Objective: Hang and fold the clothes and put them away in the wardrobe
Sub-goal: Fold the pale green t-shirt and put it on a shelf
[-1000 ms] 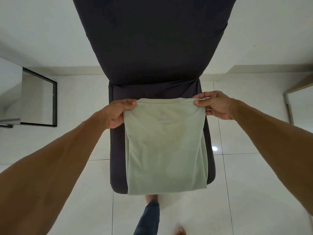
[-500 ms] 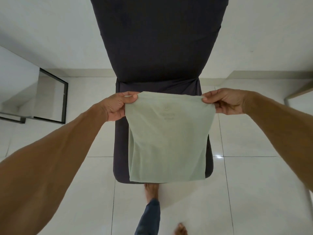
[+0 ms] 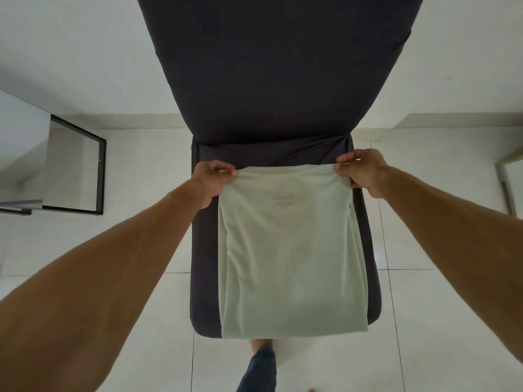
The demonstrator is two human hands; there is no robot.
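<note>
Two bare forearms reach forward over a white tiled floor (image 3: 452, 321); the left hand (image 3: 209, 182) and right hand (image 3: 363, 172) each pinch a top corner of a folded pale green shirt (image 3: 291, 250), spread over a dark chair (image 3: 277, 80).

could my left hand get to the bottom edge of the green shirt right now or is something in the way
Probably yes. Nothing lies between the left hand and the bottom edge of the green shirt, which sits on the dark chair. But its fingers are pinching the top corner and must let go first.
</note>
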